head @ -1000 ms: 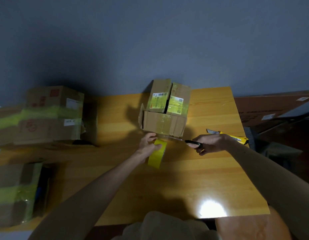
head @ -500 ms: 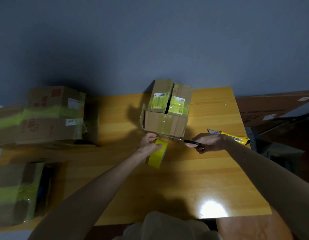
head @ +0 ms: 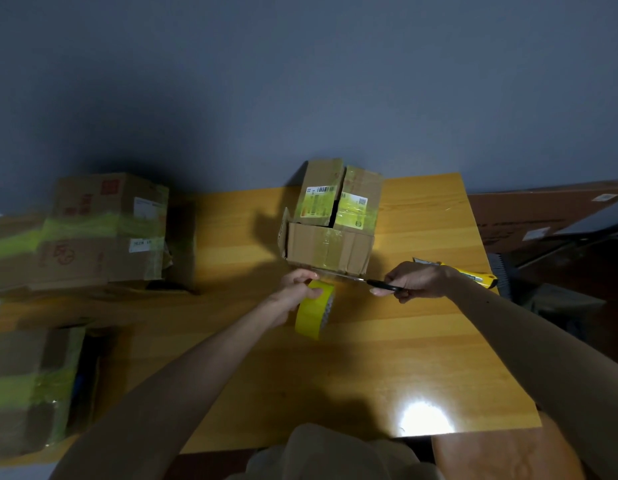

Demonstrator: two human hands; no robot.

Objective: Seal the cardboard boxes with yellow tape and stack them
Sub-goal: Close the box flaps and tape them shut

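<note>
Left hand (head: pixel 293 289): grips the yellow tape roll (head: pixel 312 315), held on edge just in front of the cardboard box (head: pixel 330 249).
Right hand (head: pixel 415 280): holds scissors (head: pixel 380 284), blades at the strip by the box's base.
Box: near the table's (head: pixel 404 358) far edge.
Change: nothing has moved in the last second; the cut looks unfinished, so stacking waits.

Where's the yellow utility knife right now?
Head view, right side: the yellow utility knife lies on the table, just beyond the right hand, near the table's right edge.
</note>
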